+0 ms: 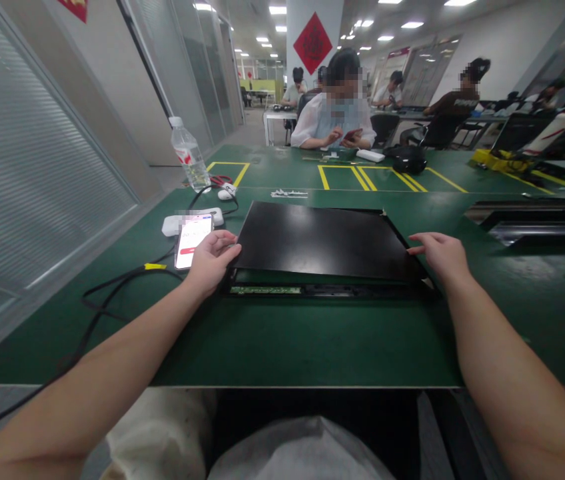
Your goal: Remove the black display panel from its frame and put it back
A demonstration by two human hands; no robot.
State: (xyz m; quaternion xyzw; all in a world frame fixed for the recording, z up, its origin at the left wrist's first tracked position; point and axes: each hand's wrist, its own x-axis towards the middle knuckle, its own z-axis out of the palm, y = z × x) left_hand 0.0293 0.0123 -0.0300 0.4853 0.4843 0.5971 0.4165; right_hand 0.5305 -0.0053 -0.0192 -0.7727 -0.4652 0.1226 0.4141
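Observation:
A glossy black screen panel (322, 237) lies askew over a black frame (362, 291) on the green table, its near edge apart from the frame. My left hand (211, 261) pinches the panel's left edge between thumb and fingers. At the opposite side, my right hand (441, 257) grips the right edge with its fingertips. A strip of green circuit board (265, 291) shows along the frame's front. Most of the frame is hidden under the panel.
Left of the panel are a lit phone (193, 243), a white power strip (170, 225), black cables (107, 287) and a water bottle (190, 157). Long black metal parts (537, 223) lie at right. A person (335, 113) sits across the table (312, 347).

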